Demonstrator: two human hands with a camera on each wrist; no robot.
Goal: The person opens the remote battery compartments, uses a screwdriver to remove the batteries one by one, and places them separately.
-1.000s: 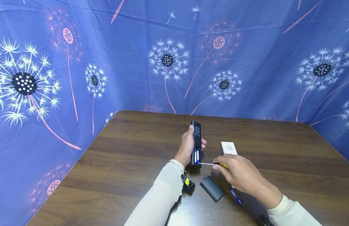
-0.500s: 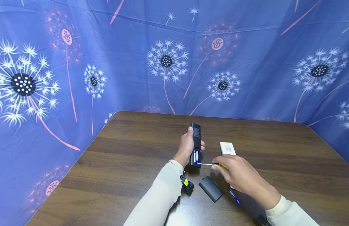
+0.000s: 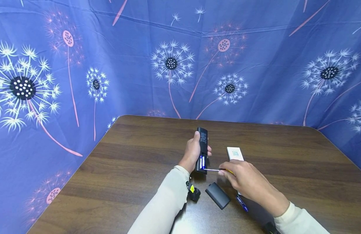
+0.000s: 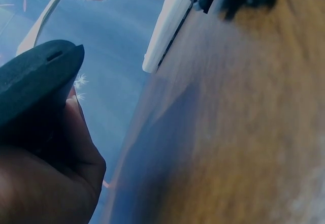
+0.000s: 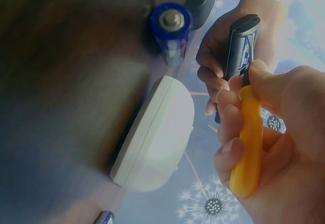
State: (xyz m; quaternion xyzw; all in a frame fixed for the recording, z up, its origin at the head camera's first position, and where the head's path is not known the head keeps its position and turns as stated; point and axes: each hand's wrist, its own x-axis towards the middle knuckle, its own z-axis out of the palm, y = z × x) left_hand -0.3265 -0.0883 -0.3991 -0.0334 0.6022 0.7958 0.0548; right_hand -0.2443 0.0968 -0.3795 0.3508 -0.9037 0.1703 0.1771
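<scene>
My left hand (image 3: 192, 151) grips a black remote control (image 3: 203, 136), back side up, with the thumb along its left edge. Its battery compartment is uncovered, and blue-and-white batteries (image 3: 202, 162) sit inside. In my right hand (image 3: 247, 178) is a screwdriver (image 5: 247, 142) with a yellow handle, fingers and thumb wrapped round it. The thin metal shaft points left, its tip right at the lower end of the batteries. Below the remote a black battery cover (image 3: 217, 195) lies on the table. Only the remote's dark end (image 4: 43, 76) shows in the left wrist view.
A white rounded case (image 3: 235, 153) with a printed square code lies partly behind my right hand. One loose blue battery (image 3: 241, 203) rests near the cover, and another battery (image 5: 105, 217) shows at the bottom of the right wrist view. A patterned blue cloth (image 3: 133, 65) hangs behind the table (image 3: 133, 169).
Hardly anything differs: the whole head view shifts slightly, while both hands keep their hold and the screwdriver tip stays at the batteries' lower end.
</scene>
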